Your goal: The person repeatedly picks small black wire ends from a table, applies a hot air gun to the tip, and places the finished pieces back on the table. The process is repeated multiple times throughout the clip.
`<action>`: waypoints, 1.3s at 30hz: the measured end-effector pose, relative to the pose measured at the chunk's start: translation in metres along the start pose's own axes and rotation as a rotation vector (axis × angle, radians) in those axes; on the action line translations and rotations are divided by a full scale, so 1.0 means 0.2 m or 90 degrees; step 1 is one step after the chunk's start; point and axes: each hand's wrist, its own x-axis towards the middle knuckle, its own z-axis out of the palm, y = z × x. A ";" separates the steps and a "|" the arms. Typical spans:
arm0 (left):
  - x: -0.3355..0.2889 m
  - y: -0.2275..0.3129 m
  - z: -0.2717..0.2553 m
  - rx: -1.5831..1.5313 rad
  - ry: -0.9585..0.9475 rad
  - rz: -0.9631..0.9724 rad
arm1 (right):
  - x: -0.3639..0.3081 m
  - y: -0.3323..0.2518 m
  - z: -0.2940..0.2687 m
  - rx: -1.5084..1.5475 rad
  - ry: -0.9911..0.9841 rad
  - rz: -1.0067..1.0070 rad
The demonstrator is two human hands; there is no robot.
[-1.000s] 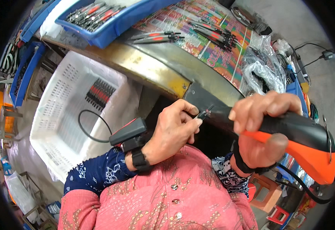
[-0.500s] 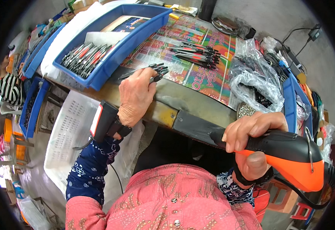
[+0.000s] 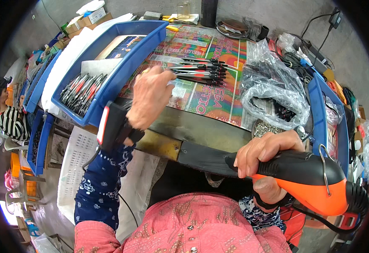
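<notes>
My left hand (image 3: 151,96) is over the printed board, fingers curled, at the left ends of a pile of black, grey and red pens (image 3: 203,74). What lies inside its fingers is hidden by the back of the hand. On my left wrist is a black and red device (image 3: 110,124) on a strap. My right hand (image 3: 268,154) wraps round a corded orange and black power tool (image 3: 309,170), held in front of my body at the table's near edge. A wire hook stands up from its casing.
A blue tray (image 3: 104,101) with more pens stands at the left. Right of the pile lies a clear plastic bag (image 3: 273,88) with dark pieces, beside a dish of small metal parts (image 3: 265,128). Another blue bin (image 3: 317,95) is farther right. A striped-shirted person (image 3: 14,122) sits far left.
My left hand has moved up over the board to the pen pile. The several pens that stuck out of it no longer show apart from the pile. My right hand still holds the tool.
</notes>
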 end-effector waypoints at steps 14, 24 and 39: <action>0.34 0.03 0.32 0.061 -0.043 0.079 | -0.07 0.00 -0.07 -0.028 0.112 0.027; 0.30 -0.01 0.40 0.076 0.025 0.108 | -0.08 -0.01 -0.06 -0.014 0.104 0.016; -0.11 0.34 -0.08 -0.511 0.009 -0.171 | -0.08 -0.13 0.09 -0.139 0.143 0.083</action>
